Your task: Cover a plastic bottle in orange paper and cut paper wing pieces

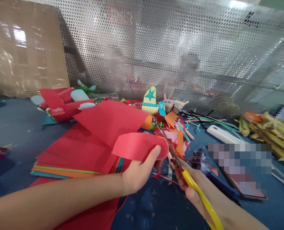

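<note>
My left hand (140,174) pinches a rounded strip of red paper (134,145), its thumb lying on top near the right end. In my right hand (192,185) is a pair of scissors (197,190) with yellow handles; the blades point up and away along the strip's right end. Whether the blades touch the paper I cannot tell. Beneath and behind the strip, red sheets (79,147) lie stacked over green, orange and blue ones.
Paper scraps (177,135) are strewn beyond the scissors. Red paper-covered bottles (62,105) and a yellow cutout with a star (150,100) stand farther back. A glue gun (211,175), white tool (224,135) and corn husks (271,137) lie rightward. Perforated metal (153,41) and cardboard (27,54) stand behind.
</note>
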### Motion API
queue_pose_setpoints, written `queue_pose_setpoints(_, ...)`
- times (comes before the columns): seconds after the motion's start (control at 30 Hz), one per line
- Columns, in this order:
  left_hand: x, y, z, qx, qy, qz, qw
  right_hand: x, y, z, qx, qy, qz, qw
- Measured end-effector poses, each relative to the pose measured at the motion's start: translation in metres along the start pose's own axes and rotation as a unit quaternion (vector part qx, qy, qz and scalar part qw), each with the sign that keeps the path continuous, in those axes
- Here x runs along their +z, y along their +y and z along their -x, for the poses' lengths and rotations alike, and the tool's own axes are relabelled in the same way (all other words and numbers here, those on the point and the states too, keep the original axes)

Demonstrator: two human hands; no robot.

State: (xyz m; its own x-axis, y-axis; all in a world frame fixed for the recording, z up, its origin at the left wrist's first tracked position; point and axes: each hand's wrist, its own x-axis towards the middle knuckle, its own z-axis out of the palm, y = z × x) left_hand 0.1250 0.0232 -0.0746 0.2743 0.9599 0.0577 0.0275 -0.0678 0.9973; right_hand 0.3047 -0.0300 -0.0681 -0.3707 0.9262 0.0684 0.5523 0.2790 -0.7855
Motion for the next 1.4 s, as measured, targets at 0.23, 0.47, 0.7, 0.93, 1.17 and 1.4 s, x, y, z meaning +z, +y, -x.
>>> queue_pose_setpoints(0.23,0.003,-0.001,-0.001,0.021,0.043,-0.008,0.999,0.0,0.014,0.001,-0.035,0.022,0.101,0.994)
queue_pose_setpoints(0.47,0.003,-0.003,-0.001,0.0,0.027,-0.003,1.0,-0.003,0.009,0.002,-0.066,0.019,0.239,0.969)
queue_pose_setpoints(0.7,0.001,0.001,0.0,-0.012,0.008,0.006,1.0,-0.003,0.008,0.002,-0.065,0.016,0.226,0.972)
queue_pose_setpoints(0.93,0.002,-0.001,-0.001,-0.009,0.005,0.007,1.0,-0.002,0.005,-0.001,-0.015,0.012,0.132,0.991)
queue_pose_setpoints(1.17,0.002,0.0,0.0,-0.007,0.01,0.005,1.0,-0.002,0.005,0.0,0.0,0.002,0.053,0.999)
queue_pose_setpoints(1.4,0.003,0.001,0.0,-0.003,0.001,0.006,1.0,-0.002,0.006,-0.001,-0.007,-0.005,0.031,0.999)
